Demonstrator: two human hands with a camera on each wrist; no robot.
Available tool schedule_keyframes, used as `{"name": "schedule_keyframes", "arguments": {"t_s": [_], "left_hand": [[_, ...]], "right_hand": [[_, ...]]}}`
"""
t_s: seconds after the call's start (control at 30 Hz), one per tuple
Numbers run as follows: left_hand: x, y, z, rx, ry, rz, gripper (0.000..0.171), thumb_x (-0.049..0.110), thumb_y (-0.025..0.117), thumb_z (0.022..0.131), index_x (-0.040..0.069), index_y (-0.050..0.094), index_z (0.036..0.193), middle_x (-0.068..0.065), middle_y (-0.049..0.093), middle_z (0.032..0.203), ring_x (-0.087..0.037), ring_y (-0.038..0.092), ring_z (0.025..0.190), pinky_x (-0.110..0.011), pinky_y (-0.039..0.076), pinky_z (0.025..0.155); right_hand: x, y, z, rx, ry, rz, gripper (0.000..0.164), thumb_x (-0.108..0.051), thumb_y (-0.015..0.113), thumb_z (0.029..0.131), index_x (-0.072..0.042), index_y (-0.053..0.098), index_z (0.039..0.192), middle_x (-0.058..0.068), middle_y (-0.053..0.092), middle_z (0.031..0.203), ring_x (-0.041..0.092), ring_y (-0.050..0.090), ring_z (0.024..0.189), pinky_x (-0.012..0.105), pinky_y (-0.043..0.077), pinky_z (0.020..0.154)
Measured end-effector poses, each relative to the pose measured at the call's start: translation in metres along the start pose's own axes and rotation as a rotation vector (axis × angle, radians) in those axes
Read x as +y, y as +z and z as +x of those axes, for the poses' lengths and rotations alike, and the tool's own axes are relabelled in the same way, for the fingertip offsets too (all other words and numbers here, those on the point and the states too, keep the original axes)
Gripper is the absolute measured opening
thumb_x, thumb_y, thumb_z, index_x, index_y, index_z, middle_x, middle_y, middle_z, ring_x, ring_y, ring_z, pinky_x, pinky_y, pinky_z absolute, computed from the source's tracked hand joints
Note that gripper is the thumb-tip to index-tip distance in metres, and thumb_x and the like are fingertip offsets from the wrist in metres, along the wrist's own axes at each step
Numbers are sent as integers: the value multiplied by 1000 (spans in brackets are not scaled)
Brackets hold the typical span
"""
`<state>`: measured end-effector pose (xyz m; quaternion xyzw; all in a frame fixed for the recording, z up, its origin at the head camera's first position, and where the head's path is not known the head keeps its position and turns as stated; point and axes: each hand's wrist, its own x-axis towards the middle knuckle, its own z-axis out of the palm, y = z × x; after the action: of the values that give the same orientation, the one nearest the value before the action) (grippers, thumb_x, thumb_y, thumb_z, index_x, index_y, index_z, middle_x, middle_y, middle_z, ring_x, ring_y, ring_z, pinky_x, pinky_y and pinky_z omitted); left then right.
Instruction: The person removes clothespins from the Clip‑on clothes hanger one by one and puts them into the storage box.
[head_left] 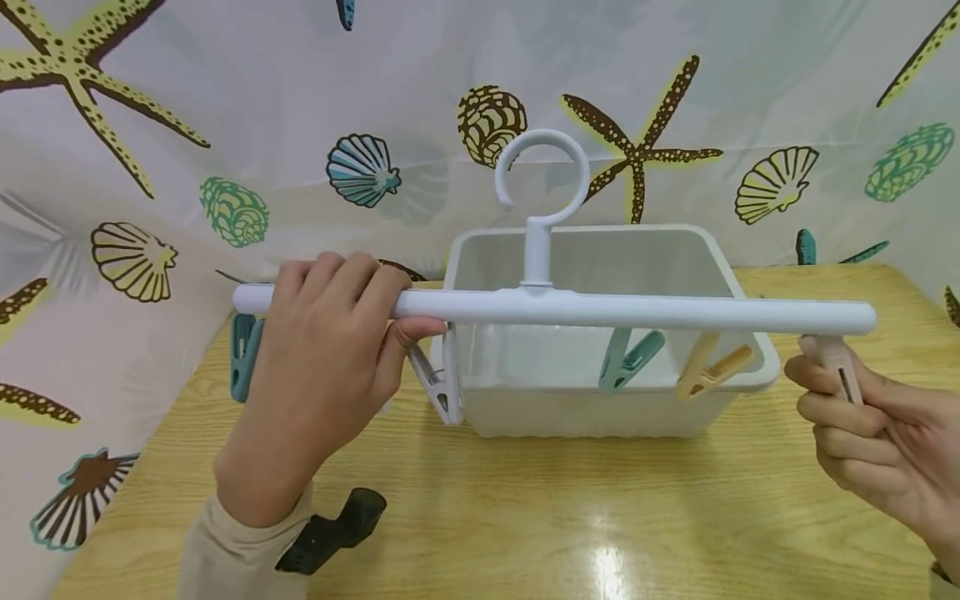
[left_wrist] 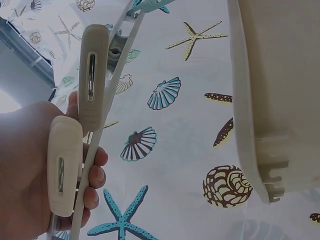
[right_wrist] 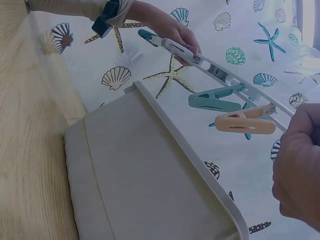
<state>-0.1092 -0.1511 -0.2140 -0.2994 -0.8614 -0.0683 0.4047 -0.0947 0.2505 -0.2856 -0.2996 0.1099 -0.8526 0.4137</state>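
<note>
A white clip hanger, with a ring hook on top, is held level above the table. My left hand wraps over its bar left of the middle, thumb along the front. At the bar's right end my right hand pinches a pale pink clip against the underside. A white clip hangs beside my left thumb, and a dark teal clip hangs at the far left. Between the hands hang a green clip and a peach clip.
Behind and below the bar, a white plastic bin stands on the wooden table. A white cloth printed with shells and starfish hangs at the back and left. A black strap mount sits on my left wrist.
</note>
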Motion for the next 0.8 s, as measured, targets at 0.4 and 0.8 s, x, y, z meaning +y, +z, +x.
{"name": "schedule_keyframes", "arguments": {"t_s": [0.4,0.8], "left_hand": [[2,-1,0,-1,-41,-16,60,53,33,100,0,57,88,-14,57,78,-34,51,70,-47,38,70],[1,-2,-3,-8,-134,3,64,55,31,99,-1,57,85,-14,58,77,-33,50,68,-49,39,68]], "right_hand": [[2,0,2,-2,-24,15,61,-42,-4,101,0,36,120,-5,15,74,8,17,56,21,21,57],[3,-2,-1,27,-26,43,65,-45,-7,99,0,35,119,-5,13,75,9,16,57,23,23,62]]}}
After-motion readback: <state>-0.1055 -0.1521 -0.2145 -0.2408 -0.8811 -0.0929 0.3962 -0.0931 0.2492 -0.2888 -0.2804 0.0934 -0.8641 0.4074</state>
